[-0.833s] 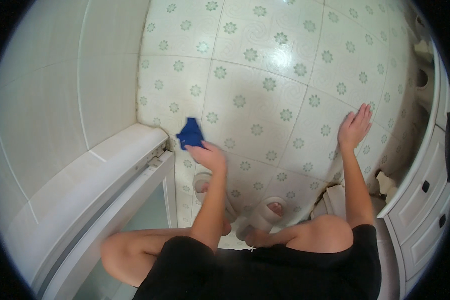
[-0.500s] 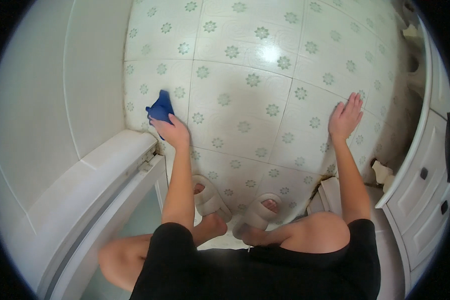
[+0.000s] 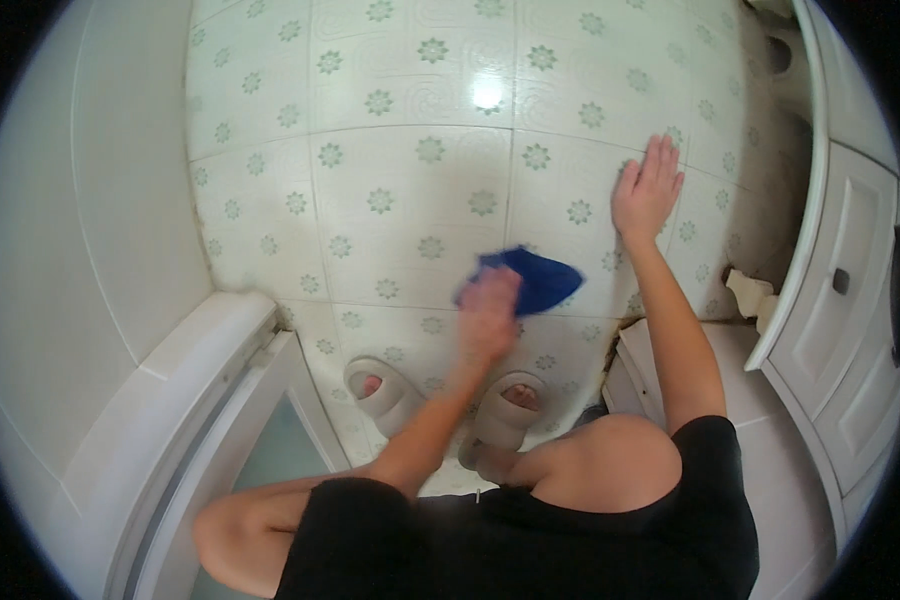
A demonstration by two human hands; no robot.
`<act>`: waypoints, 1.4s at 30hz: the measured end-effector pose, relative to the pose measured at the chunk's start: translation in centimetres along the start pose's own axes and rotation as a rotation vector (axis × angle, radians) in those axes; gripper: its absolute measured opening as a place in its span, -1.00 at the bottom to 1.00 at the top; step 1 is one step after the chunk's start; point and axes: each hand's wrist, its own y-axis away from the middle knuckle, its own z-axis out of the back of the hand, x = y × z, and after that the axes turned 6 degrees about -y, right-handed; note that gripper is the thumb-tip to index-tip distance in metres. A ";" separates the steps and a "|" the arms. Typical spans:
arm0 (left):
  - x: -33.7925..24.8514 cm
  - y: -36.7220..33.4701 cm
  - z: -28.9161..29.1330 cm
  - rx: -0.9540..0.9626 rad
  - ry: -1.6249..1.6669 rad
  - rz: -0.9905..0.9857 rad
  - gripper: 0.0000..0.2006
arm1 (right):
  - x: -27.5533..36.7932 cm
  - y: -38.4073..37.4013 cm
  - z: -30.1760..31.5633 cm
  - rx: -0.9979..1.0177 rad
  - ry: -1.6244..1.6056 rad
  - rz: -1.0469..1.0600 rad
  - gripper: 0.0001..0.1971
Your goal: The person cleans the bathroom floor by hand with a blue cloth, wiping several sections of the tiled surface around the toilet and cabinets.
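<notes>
My left hand (image 3: 490, 310) is pressed down on a blue cloth (image 3: 542, 280), which lies against the tiled floor (image 3: 410, 225) in front of my slippers. Motion blurs the fingers a little, and part of the cloth is hidden under them. To the right, my right hand (image 3: 648, 195) rests flat on the floor with its fingers stretched forward and nothing in it. The floor tiles are whitish with small green flower marks.
Two pale slippers (image 3: 382, 395) are on my feet just behind the cloth. At the left stand a white wall (image 3: 135, 200) and a framed glass door (image 3: 295, 425). A white cabinet (image 3: 830, 290) with dark knobs borders the right side, its feet on the floor.
My left hand has swept the cloth from near the left wall to the right and closer to my feet. The right hand stays flat; the whole view has shifted slightly.
</notes>
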 end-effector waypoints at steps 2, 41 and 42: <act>6.1 -2.8 3.5 -0.257 -0.080 0.150 -0.25 | 0.1 0.1 0.1 0.003 -0.001 -0.008 -0.39; -4.4 -11.9 3.1 -0.091 -0.236 -0.408 -0.30 | -0.1 -0.2 0.6 0.001 -0.178 -0.059 -0.42; -3.6 -10.6 3.1 -0.053 -0.203 -0.452 -0.30 | 0.0 -0.2 0.6 0.000 -0.180 -0.059 -0.42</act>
